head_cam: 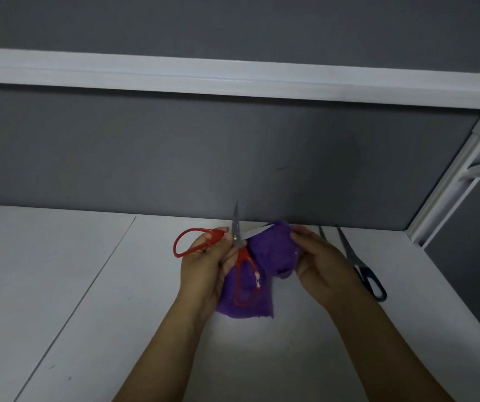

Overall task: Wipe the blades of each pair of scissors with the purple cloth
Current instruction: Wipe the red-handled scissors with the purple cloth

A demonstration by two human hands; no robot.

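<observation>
Now: my left hand [204, 265] grips red scissors [242, 258] at handle, spread wide above white table [88, 285], one blade pointing up. My right hand [320, 262] pinches purple cloth [270, 248] bunched over other blade. Dark-handled scissors [349, 252] lie on table just beside right hand.

Bare left hand [204, 268], bare right hand [321, 264], bare forearms [378, 352]

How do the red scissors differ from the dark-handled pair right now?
The red scissors are held by the left hand; the dark-handled scissors lie untouched on the table. The red scissors are spread wide, one blade in the purple cloth the right hand grips; the dark-handled scissors are barely open. Both have grey metal blades.
</observation>
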